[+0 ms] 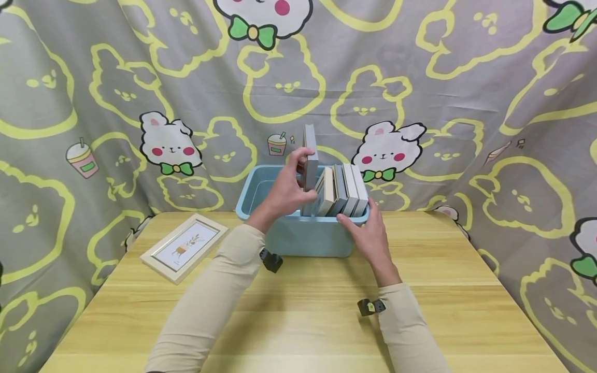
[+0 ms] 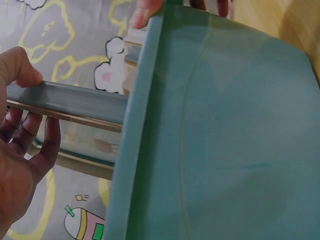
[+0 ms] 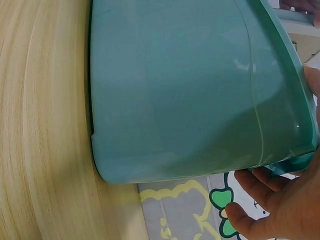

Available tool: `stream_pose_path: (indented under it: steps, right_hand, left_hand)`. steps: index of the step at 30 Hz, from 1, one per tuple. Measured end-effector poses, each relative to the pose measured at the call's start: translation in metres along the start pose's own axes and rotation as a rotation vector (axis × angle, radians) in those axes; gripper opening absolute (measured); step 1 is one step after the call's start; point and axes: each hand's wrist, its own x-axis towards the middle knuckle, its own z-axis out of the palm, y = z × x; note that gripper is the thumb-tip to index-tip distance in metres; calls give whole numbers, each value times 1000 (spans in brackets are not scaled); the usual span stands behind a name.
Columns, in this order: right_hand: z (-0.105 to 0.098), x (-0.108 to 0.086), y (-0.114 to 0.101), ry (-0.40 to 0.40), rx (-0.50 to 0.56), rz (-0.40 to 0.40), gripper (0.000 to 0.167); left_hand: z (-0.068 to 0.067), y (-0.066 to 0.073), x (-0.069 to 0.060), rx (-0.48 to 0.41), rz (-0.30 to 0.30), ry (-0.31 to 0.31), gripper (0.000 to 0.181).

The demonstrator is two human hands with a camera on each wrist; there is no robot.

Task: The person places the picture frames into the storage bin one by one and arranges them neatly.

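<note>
My left hand (image 1: 285, 190) grips a grey-blue picture frame (image 1: 311, 168) by its edge, thumb on the near side and fingers behind. The frame stands upright, its lower part inside a light blue plastic bin (image 1: 308, 239) and its top well above the rim. In the left wrist view the thumb presses the grey frame edge (image 2: 75, 100) from one side, fingertips from the other. My right hand (image 1: 371, 235) holds the bin's front right corner, thumb over the rim and fingers round the side. Several more frames (image 1: 350, 191) lean on edge in the bin's right half.
A cream picture frame (image 1: 185, 247) with a potted-plant print lies face up on the wooden table (image 1: 298, 321), left of the bin. Directly behind the bin hangs a grey patterned curtain (image 1: 219, 103), which also closes off both sides.
</note>
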Motion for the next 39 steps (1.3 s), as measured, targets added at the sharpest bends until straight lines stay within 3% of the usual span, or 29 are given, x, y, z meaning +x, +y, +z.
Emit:
stream_pose_path:
  steps: [10, 15, 39]
  right_hand:
    - [1, -1, -2, 4, -3, -17, 104]
    - [3, -1, -4, -1, -2, -32, 105]
    - [-1, -3, -3, 11, 15, -29, 103]
  left_hand:
    - [9, -5, 0, 19, -11, -19, 81]
    - [14, -8, 0, 74, -20, -43, 82]
    - [30, -28, 4, 215, -141, -155, 86]
